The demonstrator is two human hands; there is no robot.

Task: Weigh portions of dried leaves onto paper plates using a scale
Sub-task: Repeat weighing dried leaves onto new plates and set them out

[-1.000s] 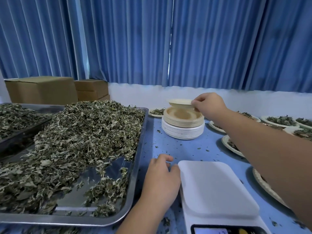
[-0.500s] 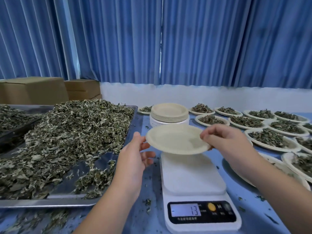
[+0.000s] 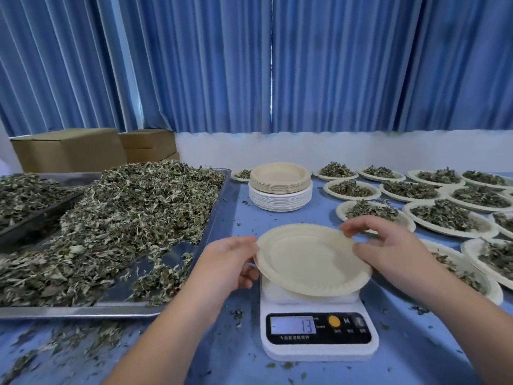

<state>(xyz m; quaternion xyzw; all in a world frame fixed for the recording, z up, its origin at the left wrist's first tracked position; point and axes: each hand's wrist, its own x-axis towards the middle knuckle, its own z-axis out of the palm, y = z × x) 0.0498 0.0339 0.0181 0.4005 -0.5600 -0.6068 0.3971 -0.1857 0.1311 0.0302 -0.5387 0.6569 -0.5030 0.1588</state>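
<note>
— Where is our paper plate [image 3: 311, 259]?
— Frame centre, tilted over the scale [image 3: 319, 348], hiding its platform (we can't tell if they touch). Our left hand [image 3: 227, 262] pinches the left rim, and our right hand [image 3: 388, 251] the right.
— The filled plates [image 3: 447, 215]?
— Cut off at the right edge.

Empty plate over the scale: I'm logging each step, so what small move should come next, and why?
Probably lower the empty plate flat onto the scale and let go. The left hand and the right hand both grip its rim and hold it tilted over the scale, and it holds nothing yet, so weighing cannot start until it rests level and free.
</note>
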